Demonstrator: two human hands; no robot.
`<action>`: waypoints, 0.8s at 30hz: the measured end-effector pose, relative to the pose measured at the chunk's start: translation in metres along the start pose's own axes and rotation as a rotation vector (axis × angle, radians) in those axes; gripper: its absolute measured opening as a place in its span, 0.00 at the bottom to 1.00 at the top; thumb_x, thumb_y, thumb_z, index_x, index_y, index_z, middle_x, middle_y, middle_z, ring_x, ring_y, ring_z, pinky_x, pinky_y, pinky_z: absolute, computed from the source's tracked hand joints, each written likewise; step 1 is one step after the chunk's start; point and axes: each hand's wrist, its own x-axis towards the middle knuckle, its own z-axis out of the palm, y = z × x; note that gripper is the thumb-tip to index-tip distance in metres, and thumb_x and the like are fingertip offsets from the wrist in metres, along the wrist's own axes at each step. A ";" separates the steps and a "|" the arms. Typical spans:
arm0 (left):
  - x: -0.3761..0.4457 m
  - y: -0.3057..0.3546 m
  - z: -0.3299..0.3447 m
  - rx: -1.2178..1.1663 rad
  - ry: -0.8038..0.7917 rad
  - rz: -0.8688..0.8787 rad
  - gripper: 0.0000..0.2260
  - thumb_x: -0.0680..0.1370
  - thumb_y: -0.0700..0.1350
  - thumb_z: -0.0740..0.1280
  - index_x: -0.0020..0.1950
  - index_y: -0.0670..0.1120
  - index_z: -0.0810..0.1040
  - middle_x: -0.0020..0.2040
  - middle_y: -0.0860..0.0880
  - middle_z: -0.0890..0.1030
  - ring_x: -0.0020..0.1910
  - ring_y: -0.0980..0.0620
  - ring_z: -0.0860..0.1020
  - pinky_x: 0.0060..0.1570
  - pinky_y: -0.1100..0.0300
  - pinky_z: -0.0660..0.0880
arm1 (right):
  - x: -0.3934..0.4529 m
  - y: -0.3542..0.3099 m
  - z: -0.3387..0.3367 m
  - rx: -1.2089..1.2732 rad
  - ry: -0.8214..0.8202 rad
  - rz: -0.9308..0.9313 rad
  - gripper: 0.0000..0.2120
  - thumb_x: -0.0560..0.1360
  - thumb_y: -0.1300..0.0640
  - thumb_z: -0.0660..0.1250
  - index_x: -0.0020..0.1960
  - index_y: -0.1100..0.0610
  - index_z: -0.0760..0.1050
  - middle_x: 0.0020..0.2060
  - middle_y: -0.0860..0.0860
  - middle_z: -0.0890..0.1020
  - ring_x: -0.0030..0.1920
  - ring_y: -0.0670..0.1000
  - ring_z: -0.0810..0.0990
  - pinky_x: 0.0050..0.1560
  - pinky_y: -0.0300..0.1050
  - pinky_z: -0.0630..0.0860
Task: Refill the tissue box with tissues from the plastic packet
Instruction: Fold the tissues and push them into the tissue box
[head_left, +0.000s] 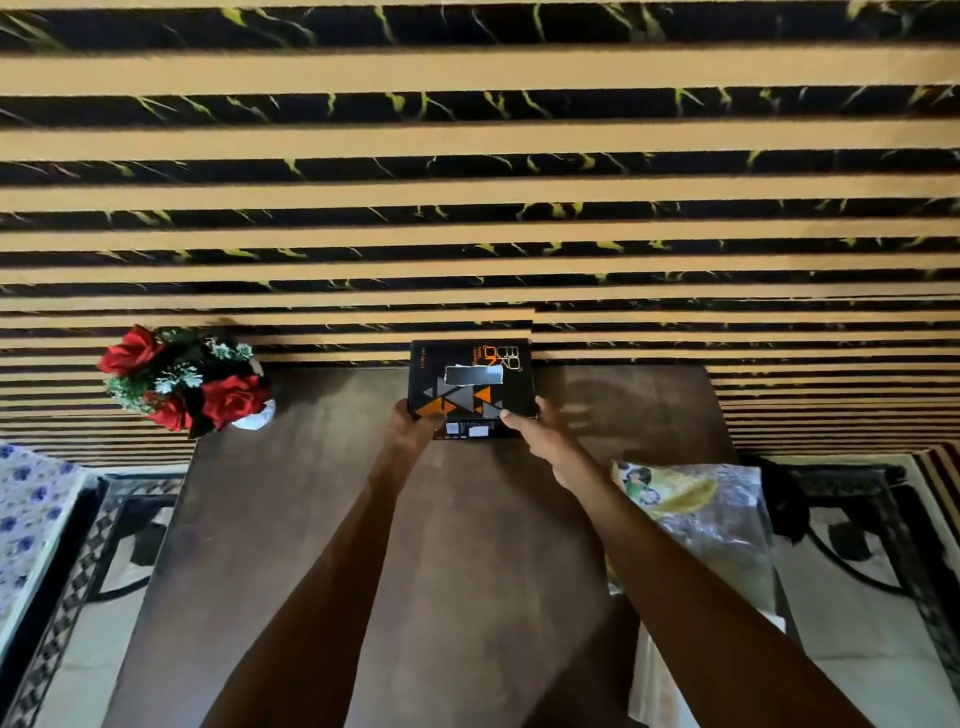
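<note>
A black tissue box (470, 382) with orange and grey triangles stands at the far edge of the brown table (322, 519), against the striped wall. Its top slot looks dark, with no tissue showing. My left hand (413, 428) grips the box's near left corner. My right hand (540, 434) holds the near right corner, thumb on the top. The clear plastic packet (691, 499) with a yellow and green print lies on the table's right side, beside my right forearm.
A white vase of red roses (187, 384) stands at the table's far left corner. A floral cloth (31, 509) lies at the left edge. A patterned floor (872, 597) shows on both sides of the table.
</note>
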 end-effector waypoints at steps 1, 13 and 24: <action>-0.003 -0.002 -0.001 -0.057 -0.041 0.056 0.09 0.77 0.38 0.67 0.57 0.45 0.73 0.49 0.47 0.79 0.44 0.55 0.77 0.39 0.69 0.75 | -0.001 0.000 0.000 -0.015 -0.007 -0.015 0.36 0.74 0.48 0.71 0.76 0.54 0.57 0.71 0.51 0.69 0.69 0.54 0.71 0.67 0.47 0.69; -0.133 -0.082 -0.010 -0.167 -0.043 0.045 0.22 0.75 0.35 0.66 0.68 0.44 0.69 0.60 0.44 0.77 0.57 0.49 0.77 0.47 0.61 0.78 | -0.109 0.106 0.001 -0.093 -0.013 -0.049 0.37 0.73 0.54 0.73 0.76 0.56 0.58 0.72 0.51 0.68 0.69 0.51 0.72 0.66 0.46 0.71; -0.227 -0.121 -0.003 -0.148 0.023 -0.100 0.30 0.70 0.26 0.62 0.69 0.47 0.68 0.61 0.53 0.77 0.60 0.57 0.74 0.43 0.65 0.79 | -0.187 0.185 -0.004 -0.042 0.007 -0.049 0.36 0.72 0.55 0.74 0.75 0.52 0.60 0.73 0.52 0.69 0.70 0.53 0.71 0.66 0.59 0.73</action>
